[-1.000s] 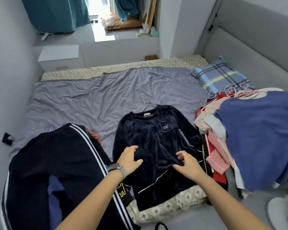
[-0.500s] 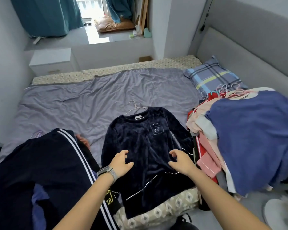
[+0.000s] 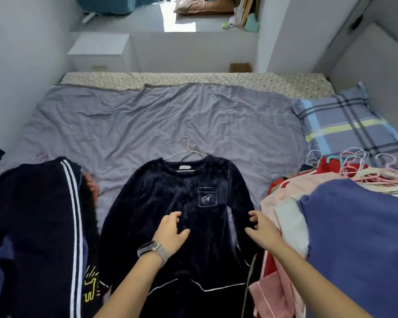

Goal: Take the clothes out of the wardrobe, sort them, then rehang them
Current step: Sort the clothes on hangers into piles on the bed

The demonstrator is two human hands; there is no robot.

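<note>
Velvety navy sweater (image 3: pixel 170 203) flat, hands (image 3: pixel 170 230) pressing

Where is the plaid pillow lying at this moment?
In the head view, the plaid pillow lies at the far right of the bed, beside the grey headboard, just beyond the pile of clothes with pink hangers.

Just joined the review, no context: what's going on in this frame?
A person is sorting clothes on a bed. Both hands rest on a dark navy fleece top lying flat, with a wire hanger in its neck: left hand mid-chest, right hand at the sleeve edge. A striped dark garment lies to the left, and a mixed pile with hangers to the right.
</note>
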